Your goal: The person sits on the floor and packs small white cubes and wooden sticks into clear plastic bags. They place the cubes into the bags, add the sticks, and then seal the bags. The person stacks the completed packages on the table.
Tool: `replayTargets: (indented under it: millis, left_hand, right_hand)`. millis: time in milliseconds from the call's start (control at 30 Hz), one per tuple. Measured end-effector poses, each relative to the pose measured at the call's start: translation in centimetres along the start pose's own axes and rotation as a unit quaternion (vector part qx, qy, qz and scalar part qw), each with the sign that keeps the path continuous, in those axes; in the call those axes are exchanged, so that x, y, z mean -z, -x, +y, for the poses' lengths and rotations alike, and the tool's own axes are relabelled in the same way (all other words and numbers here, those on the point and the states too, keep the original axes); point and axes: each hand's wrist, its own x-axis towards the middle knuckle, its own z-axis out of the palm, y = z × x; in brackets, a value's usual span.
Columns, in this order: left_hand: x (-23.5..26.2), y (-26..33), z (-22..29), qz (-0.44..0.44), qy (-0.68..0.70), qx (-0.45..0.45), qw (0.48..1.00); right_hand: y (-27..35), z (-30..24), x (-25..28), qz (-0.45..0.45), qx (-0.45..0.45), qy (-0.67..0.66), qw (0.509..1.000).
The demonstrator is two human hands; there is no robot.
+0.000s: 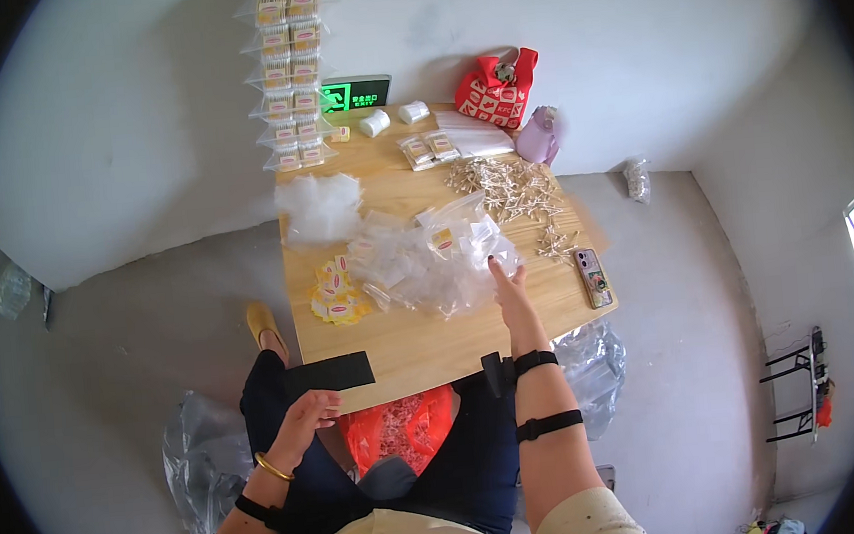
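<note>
Touching the clear bags (422,267) with the right hand (511,282)

The bags lie heaped mid-table, and the person's right hand meets the heap's right edge, thumb and a finger parted. Whether it grips any plastic cannot be told. The left hand (308,413) is slack, fingers loosely bent with nothing seen in them, at the front edge of the table (434,352), just beside a black pad (330,373). Yellow cards (339,292) lie left of the heap, with white sheets (320,210) behind them. Swabs (506,185) lie scattered behind and right of the bags. A phone (594,279) lies near the table's right edge.
</note>
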Motion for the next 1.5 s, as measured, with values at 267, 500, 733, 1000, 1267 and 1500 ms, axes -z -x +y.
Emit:
replayTargets:
  millis: [267, 500, 733, 1000, 1267, 1500]
  left_hand:
    - [-0.2, -0.9, 0.4, 0.054, -0.047, -0.014, 0.997]
    - [-3.8, -7.8, 2.1, 0.074, -0.165, -0.167, 0.969]
    - [-8.7, -19.7, 7.1, 0.158, -0.472, -0.301, 0.814]
    - [-9.9, -27.3, 6.1, 0.177, -0.588, -0.198, 0.764]
    - [-12.6, -31.6, 5.3, 0.119, -0.498, -0.341, 0.789]
    - [-12.2, -29.4, 9.0, 0.104, -0.372, -0.386, 0.838]
  right_hand:
    - [1.2, 1.4, 4.4, 0.060, 0.015, 0.008, 0.998]
    - [2.6, 4.0, 2.8, 0.076, 0.233, 0.217, 0.945]
    - [3.2, 7.1, -0.5, 0.174, 0.272, 0.286, 0.902]
    - [4.1, 5.5, -2.0, 0.212, 0.266, 0.275, 0.899]
    - [0.8, 3.6, -5.4, 0.225, 0.226, 0.192, 0.928]
    - [-1.4, 3.1, -2.0, 0.194, 0.215, 0.035, 0.957]
